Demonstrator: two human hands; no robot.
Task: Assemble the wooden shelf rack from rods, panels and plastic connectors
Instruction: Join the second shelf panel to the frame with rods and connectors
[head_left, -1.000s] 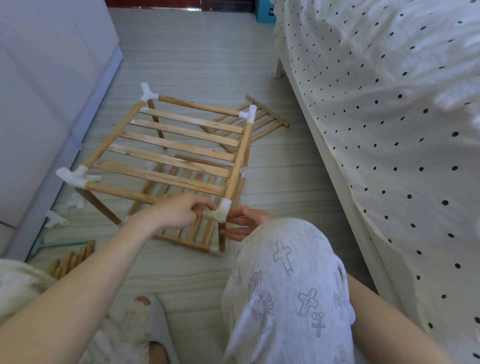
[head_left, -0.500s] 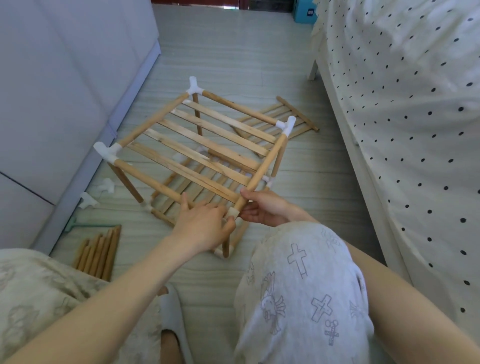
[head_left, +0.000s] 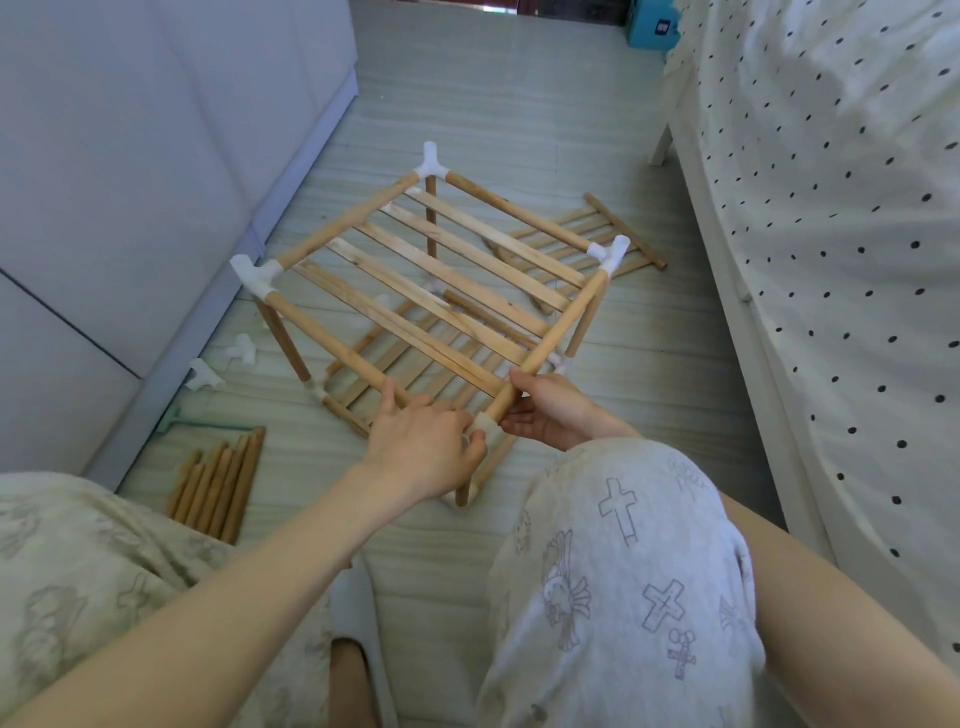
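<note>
Gripping the near corner connector (head_left: 485, 423), the left hand (head_left: 423, 447) curls round it; the right hand (head_left: 553, 410) pinches the side rod (head_left: 550, 338), which runs away toward the bed (head_left: 831, 260).

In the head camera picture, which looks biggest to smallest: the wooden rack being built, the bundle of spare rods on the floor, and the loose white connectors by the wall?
1. Slatted wooden rack frame: clearly the largest.
2. Bundle of loose wooden rods on the floor.
3. Two loose white plastic connectors: smallest, and they look alike to each other, so I won't rank them.
</note>
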